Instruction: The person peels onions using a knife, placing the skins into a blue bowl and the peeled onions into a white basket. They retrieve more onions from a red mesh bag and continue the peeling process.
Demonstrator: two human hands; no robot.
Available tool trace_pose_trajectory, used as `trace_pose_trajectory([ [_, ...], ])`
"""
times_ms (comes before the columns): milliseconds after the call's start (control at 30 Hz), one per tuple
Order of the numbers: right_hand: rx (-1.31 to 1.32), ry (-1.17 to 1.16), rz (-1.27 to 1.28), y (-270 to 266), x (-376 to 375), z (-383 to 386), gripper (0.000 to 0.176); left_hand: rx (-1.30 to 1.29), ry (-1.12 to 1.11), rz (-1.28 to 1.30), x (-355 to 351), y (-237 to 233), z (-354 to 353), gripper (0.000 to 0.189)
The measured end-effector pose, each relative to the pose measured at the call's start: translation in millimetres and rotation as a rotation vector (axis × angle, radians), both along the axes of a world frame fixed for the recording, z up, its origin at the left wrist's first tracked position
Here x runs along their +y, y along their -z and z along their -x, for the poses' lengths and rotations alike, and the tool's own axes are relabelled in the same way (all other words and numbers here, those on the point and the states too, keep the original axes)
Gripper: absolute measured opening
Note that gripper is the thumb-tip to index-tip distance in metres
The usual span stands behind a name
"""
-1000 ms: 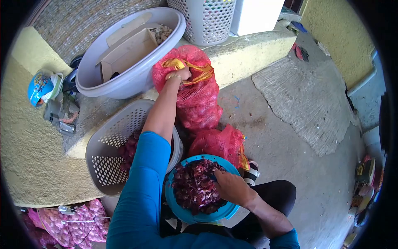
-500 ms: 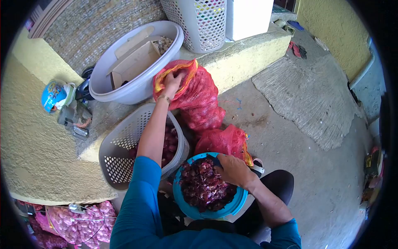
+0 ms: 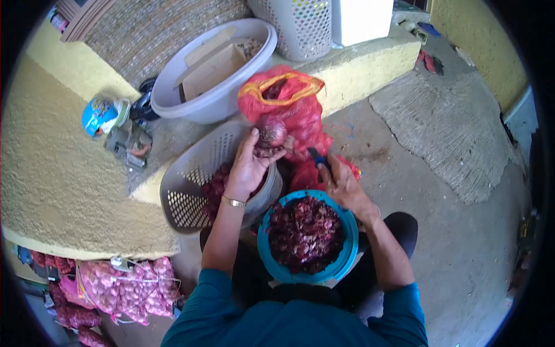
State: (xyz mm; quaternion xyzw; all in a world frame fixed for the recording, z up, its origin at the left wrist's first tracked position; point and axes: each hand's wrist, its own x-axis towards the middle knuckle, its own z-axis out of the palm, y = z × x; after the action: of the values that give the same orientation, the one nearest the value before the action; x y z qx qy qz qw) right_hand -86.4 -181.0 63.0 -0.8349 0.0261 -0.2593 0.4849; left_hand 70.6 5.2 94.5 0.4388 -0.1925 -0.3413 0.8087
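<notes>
Onion [image 3: 272, 133] looked firm but slippery-skinned; your left hand [image 3: 247, 169] cupped it from below, right hand [image 3: 346, 186] clenched round a knife [image 3: 315, 156].

Quick count: two hands (left hand [image 3: 247, 169], right hand [image 3: 345, 186]), one onion [image 3: 272, 133], one knife [image 3: 317, 157], one bowl [image 3: 348, 258], one tub [image 3: 215, 105], two baskets [image 3: 184, 198] [image 3: 293, 28], two red sacks [image 3: 289, 109] [image 3: 303, 174].

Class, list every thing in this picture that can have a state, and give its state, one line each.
Left hand, grip shut on a round red onion.
Right hand, grip shut on a blue-handled tool.
Red mesh sack, mouth open.
Round blue plastic bowl, full of dark red peels.
Grey perforated plastic basket, tilted, holding red onions.
Pale grey oval plastic tub, holding a cardboard box.
</notes>
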Motion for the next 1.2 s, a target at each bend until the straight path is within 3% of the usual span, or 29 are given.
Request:
trace_pose_trajectory([
  [33, -0.037, 0.03, 0.025, 1.3, 1.7, -0.7, 0.019, 0.074, -0.056, -0.032, 2.8, 5.4, 22.4, 0.06],
  [100, -0.048, 0.055, 0.048, 1.0, 7.4, -1.4, 0.021, 0.189, -0.045, 0.004, 17.3, 43.0, 45.3, 0.049],
  [200, 0.062, 0.072, 0.026, -15.3, 14.4, 3.5, 0.031, 0.261, -0.047, -0.001, 24.9, 61.9, 78.0, 0.042],
  [267, 0.322, 0.042, -0.094, -25.3, 15.1, 4.0, 0.04, -0.124, 0.076, -0.354, 26.5, 64.4, 81.6, 0.045],
  [367, 0.268, 0.054, -0.087, 6.3, 2.7, -3.8, 0.042, 0.028, 0.08, -0.237, 15.2, 78.2, 79.7, 0.046],
  [467, 0.316, 0.033, -0.135, -5.2, 1.5, -0.6, 0.037, 0.179, 0.092, -0.126, 10.9, 85.1, 74.9, 0.043],
  [533, 0.397, 0.013, -0.319, -4.4, -1.4, 1.6, 0.033, 0.325, 0.105, 0.022, 10.9, 86.4, 73.4, 0.039],
  [600, 0.415, -0.029, -0.308, 7.7, -6.8, -3.1, 0.03, 0.291, 0.082, 0.026, 8.8, 89.1, 70.5, 0.037],
  [667, 0.272, -0.149, -0.215, 17.3, -7.9, -6.2, 0.033, 0.338, 0.009, 0.069, 7.9, 89.9, 73.0, 0.042],
  [833, 0.383, -0.111, -0.159, -20.9, 17.4, -3.5, 0.043, 0.315, 0.009, 0.127, 3.0, 82.4, 73.8, 0.059],
  [967, 0.389, -0.075, -0.138, -13.8, 20.0, -7.9, 0.048, 0.442, 0.011, 0.173, 4.1, 99.4, 65.1, 0.073],
  [1200, 0.274, -0.006, 0.182, -15.5, 26.9, -5.4, 0.065, 0.482, -0.04, 0.225, -1.4, 95.8, 70.1, 0.068],
])
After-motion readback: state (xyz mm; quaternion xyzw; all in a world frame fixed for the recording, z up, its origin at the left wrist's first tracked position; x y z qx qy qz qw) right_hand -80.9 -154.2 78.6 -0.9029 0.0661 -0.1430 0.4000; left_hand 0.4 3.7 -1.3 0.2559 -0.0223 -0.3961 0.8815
